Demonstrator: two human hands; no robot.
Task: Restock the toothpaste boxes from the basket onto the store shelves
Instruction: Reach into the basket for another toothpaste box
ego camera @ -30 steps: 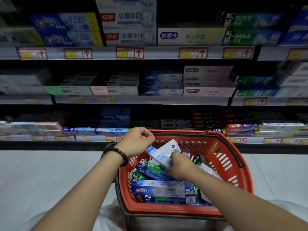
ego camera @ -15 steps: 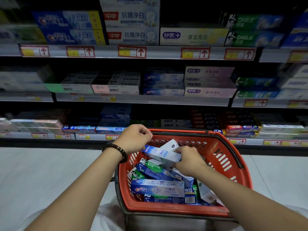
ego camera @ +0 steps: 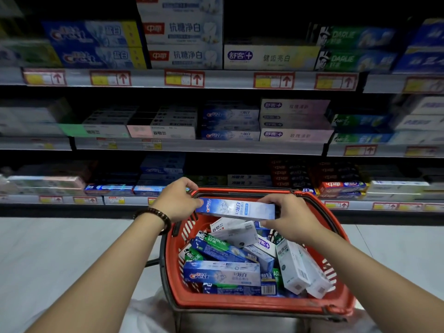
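The basket (ego camera: 240, 306) is red, the lifted box (ego camera: 235, 209) blue and white.

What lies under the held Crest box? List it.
Below the held Crest box: a white box and a green Darlie box, in the basket; whatever lies beneath is covered.

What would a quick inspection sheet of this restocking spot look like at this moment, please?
Surface: pale tiled floor; what the basket rests on is unclear.
Job's things: red plastic basket holds a jumble of toothpaste boxes; one blue-and-white Crest toothpaste box is held above it, roughly level.
Clutter: nothing seen.
Hands: right hand grips the box's right end; left hand, curled, meets its left end near the basket rim, grip unclear.
Cables: nothing seen.
Surroundings: three stocked store shelves with price tags; dark beaded bracelet on the left wrist.
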